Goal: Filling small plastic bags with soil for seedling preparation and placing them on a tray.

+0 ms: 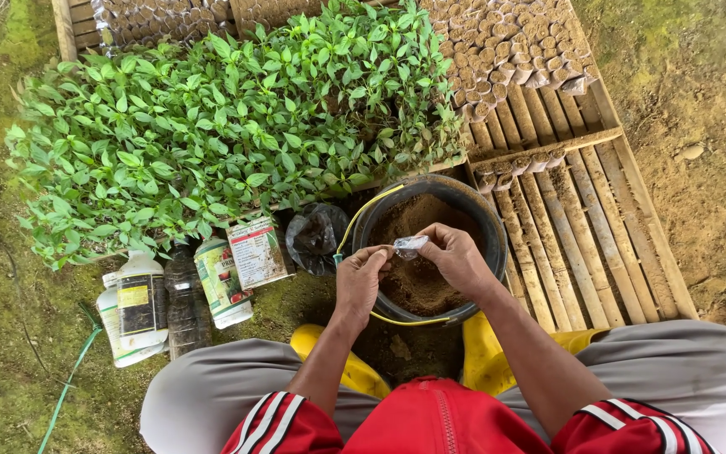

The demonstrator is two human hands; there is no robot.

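Both hands meet over a black bucket (487,220) filled with brown soil (413,214). My right hand (455,256) and my left hand (361,277) pinch a small clear plastic bag (410,245) between their fingertips, above the soil. A yellow handle (361,219) curves along the bucket's left rim. The bucket stands between my yellow boots (491,361), in front of my knees.
A dense bed of green seedlings (228,126) lies beyond the bucket. Rows of small soil-filled bags (506,50) sit on a bamboo slat rack (581,219). Several bottles (140,303) and a carton (255,252) lie at left, beside a crumpled black bag (317,235).
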